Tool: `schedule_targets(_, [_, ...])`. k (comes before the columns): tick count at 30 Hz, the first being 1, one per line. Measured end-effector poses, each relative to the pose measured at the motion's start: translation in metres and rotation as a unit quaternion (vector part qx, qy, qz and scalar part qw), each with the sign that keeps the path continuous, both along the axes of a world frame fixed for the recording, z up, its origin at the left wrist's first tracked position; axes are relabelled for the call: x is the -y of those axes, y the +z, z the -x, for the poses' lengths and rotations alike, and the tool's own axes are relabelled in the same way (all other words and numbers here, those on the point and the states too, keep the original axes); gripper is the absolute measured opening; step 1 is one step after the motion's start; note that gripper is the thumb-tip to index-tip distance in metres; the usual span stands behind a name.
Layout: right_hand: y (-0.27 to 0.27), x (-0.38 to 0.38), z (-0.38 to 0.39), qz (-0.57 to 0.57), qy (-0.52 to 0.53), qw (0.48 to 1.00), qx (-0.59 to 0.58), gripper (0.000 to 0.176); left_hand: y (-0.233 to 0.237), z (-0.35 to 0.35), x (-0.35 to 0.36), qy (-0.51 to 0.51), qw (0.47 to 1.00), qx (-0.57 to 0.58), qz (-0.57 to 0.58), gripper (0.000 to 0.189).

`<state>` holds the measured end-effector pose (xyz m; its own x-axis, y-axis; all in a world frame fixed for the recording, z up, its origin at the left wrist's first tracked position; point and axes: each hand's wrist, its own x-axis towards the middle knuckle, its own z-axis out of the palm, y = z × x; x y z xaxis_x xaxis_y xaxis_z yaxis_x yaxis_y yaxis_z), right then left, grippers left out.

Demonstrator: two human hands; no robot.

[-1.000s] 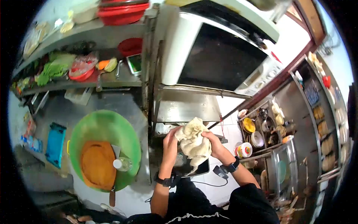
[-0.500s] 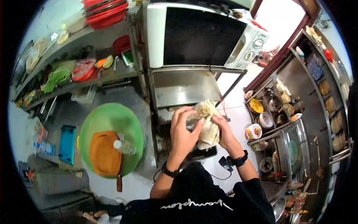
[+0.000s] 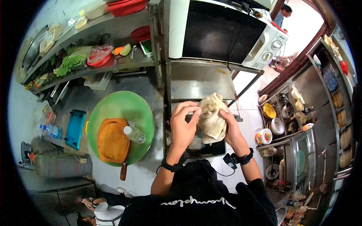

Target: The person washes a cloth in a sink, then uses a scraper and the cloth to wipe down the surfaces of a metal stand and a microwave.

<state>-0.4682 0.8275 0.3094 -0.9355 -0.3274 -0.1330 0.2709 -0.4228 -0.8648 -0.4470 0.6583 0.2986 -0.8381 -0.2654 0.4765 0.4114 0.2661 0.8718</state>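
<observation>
Looking down past the big white microwave [image 3: 226, 34] and the steel shelf [image 3: 200, 79] beneath it. Skipping over the green tray [image 3: 124, 105] on the surface [image 3: 94, 100] at left, carrying a wooden board [image 3: 112, 140] and a bottle [image 3: 134, 134]. Clutching a pale crumpled bundle [image 3: 212, 118] in mid-air, just above a dark pan [image 3: 211, 149]: left hand [image 3: 183, 126] closed on its near side, fingertips pinching the top, right hand [image 3: 233, 130] wrapped round the far side. Probably pressing it mid-squeeze; next calling for an even two-sided grip, staying over the pan.
</observation>
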Motion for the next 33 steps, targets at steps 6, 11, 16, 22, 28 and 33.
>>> schedule_targets(6, [0.004,0.003,0.002,0.003,0.006,1.0,-0.002,0.053,-0.003,0.001,0.004,-0.009,0.999,0.011,-0.047,0.01])
schedule_targets(11, [0.005,0.003,0.001,0.008,0.009,1.0,-0.003,0.054,-0.002,0.003,0.005,-0.032,0.996,0.002,-0.082,0.009])
schedule_targets(16, [0.005,0.0,0.001,-0.002,-0.005,1.0,-0.002,0.057,-0.006,0.005,0.003,-0.05,0.989,0.004,-0.138,0.009])
schedule_targets(22, [0.004,-0.01,0.001,-0.014,-0.021,1.0,0.006,0.059,-0.01,0.007,-0.003,-0.084,0.959,0.079,-0.257,0.016])
schedule_targets(28, [0.005,-0.019,-0.002,-0.022,-0.063,0.998,0.004,0.056,-0.003,0.009,-0.004,-0.128,0.938,0.126,-0.297,0.022])
schedule_targets(33, [0.007,-0.027,-0.002,-0.02,-0.083,0.996,0.01,0.056,-0.011,0.012,-0.004,-0.203,0.9,0.128,-0.362,0.025])
